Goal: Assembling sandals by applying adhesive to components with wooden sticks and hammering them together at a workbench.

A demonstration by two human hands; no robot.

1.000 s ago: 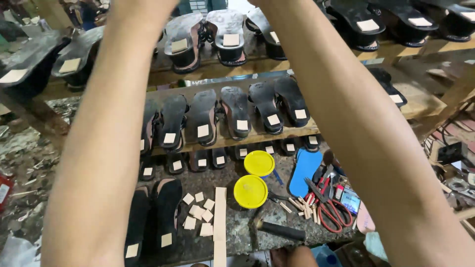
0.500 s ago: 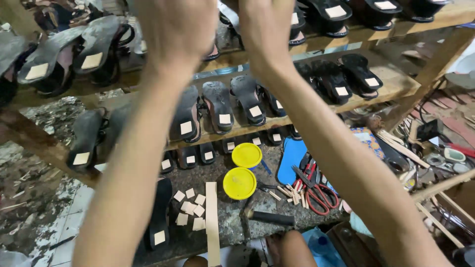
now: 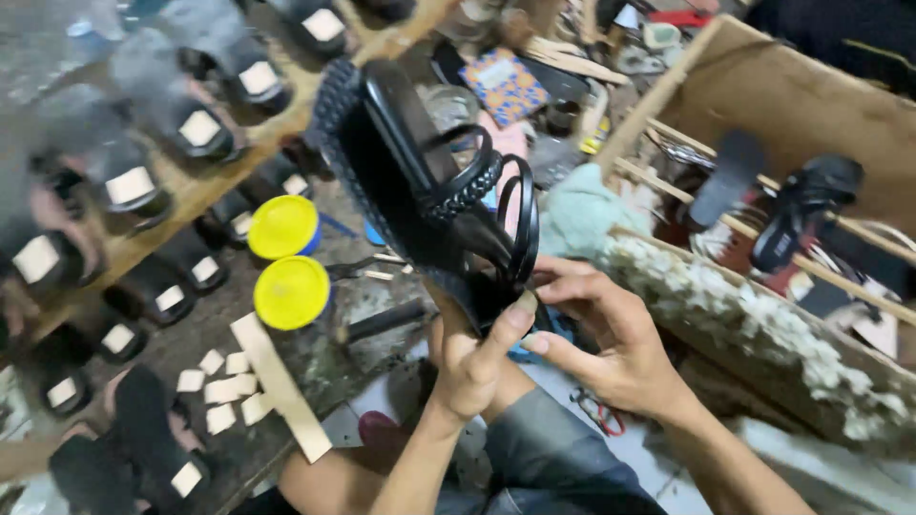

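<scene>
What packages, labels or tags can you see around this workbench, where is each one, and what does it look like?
Pale square tags: stuck on the black sandals along the wooden shelves at left.
Loose pale squares: scattered on the bench at lower left, beside a flat wooden strip.
Yellow-lidded tubs: two round ones on the bench, left of centre.
Patterned flat packet: blue and orange, at top centre.
No screens or signs in view.
</scene>
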